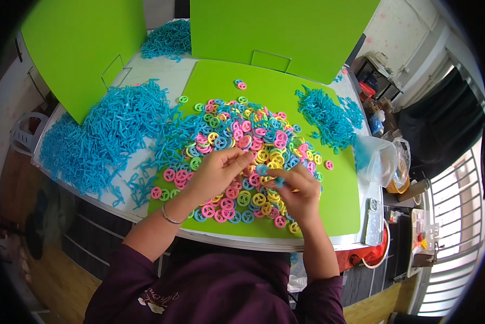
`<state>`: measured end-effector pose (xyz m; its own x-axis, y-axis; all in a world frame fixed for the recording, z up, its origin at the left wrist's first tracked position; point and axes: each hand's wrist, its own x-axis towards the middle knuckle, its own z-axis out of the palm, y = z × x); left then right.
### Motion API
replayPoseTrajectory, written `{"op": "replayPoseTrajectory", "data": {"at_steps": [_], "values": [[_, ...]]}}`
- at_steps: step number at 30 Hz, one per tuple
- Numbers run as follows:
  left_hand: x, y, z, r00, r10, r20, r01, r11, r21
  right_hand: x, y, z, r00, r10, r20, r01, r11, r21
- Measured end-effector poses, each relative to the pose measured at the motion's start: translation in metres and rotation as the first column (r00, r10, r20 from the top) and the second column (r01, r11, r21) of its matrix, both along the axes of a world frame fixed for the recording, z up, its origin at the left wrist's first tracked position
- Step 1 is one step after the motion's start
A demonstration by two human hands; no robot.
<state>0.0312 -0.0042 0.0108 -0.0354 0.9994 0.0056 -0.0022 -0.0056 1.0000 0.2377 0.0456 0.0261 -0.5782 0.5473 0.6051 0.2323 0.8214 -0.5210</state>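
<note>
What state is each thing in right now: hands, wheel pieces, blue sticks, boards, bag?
Left hand: fingers pinched together over the pile.
Right hand: fingers gripping a blue wheel piece.
Wheel pile: loose, heaped on the green mat.
Blue sticks: loose, in heaps.
Green boards: standing upright.
Clear plastic bag: open, slumped.

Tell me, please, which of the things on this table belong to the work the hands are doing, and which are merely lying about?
In use:
- left hand and right hand, pinching a small blue piece between them
- heap of coloured rings under the hands
- piles of blue sticks
- green mat

Lying about:
- upright green boards
- clear plastic bag
- white basket
</note>
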Motion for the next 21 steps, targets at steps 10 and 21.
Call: {"op": "replayPoseTrajectory", "data": {"at_steps": [10, 21], "values": [[-0.026, 0.004, -0.021, 0.525, 0.316, -0.790, 0.075, 0.908, 0.413, 0.008, 0.015, -0.004, 0.999, -0.028, -0.043, 0.008, 0.912, -0.410], [-0.042, 0.014, -0.016, 0.560, 0.387, -0.733, -0.245, 0.922, 0.300, 0.006, 0.015, -0.004, 0.903, -0.152, -0.402, -0.222, 0.637, -0.739]]}}
